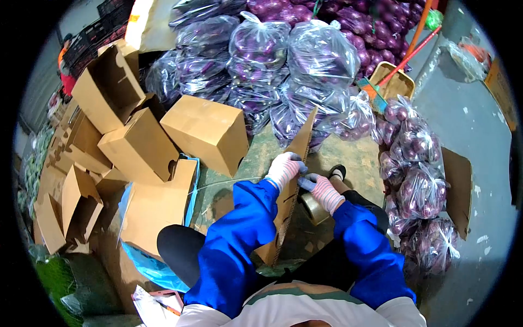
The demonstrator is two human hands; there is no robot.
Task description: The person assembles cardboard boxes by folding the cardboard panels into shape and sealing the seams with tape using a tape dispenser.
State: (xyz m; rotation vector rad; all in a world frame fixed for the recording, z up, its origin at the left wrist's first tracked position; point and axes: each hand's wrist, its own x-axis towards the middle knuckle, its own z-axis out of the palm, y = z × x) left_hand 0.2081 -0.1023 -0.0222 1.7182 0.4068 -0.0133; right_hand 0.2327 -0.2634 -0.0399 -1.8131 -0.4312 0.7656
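White shirt [272, 314] nearest; left hand [284, 170] and right hand [325, 192] pinch upright cardboard [284, 208], apparently being readied for unfolding; the next move calls for opposed pulls

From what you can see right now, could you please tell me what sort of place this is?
It looks like a produce packing area, perhaps in a warehouse: clear plastic bags of purple vegetables are piled up, cardboard boxes stand in a cluster, and dark crates are stacked further back.

The head view looks forward and down, near left hand [285, 170] and right hand [326, 194]
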